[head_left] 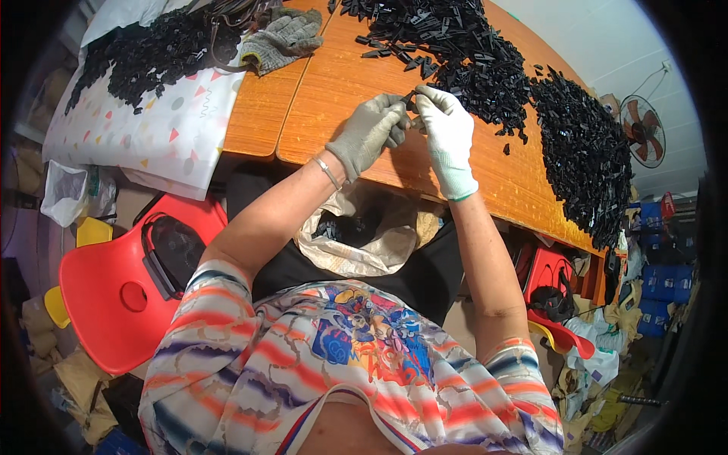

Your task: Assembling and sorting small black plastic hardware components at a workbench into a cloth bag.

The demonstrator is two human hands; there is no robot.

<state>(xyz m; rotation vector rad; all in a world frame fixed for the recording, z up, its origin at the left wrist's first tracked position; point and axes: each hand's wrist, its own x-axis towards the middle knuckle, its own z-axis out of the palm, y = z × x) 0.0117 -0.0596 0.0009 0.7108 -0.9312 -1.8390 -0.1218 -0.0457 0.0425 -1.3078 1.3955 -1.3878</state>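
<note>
My left hand (pixel 369 130), in a grey-coated glove, and my right hand (pixel 447 133), in a white glove, meet above the orange-brown wooden table (pixel 334 83). Their fingertips pinch a small black plastic piece (pixel 410 100) between them; its exact kind is too small to make out. Just beyond the hands lies a heap of loose black plastic pieces (pixel 474 72), many of them long and narrow. An open pale woven sack (pixel 353 264) sits in my lap below the table edge, with dark pieces inside.
Another heap of black pieces (pixel 584 152) covers the table's right side. Small black parts (pixel 163 61) lie on a patterned white sheet (pixel 163 136) at left, beside a spare grey glove (pixel 284 42). Red chairs (pixel 114 303) flank me. A fan (pixel 643 130) stands far right.
</note>
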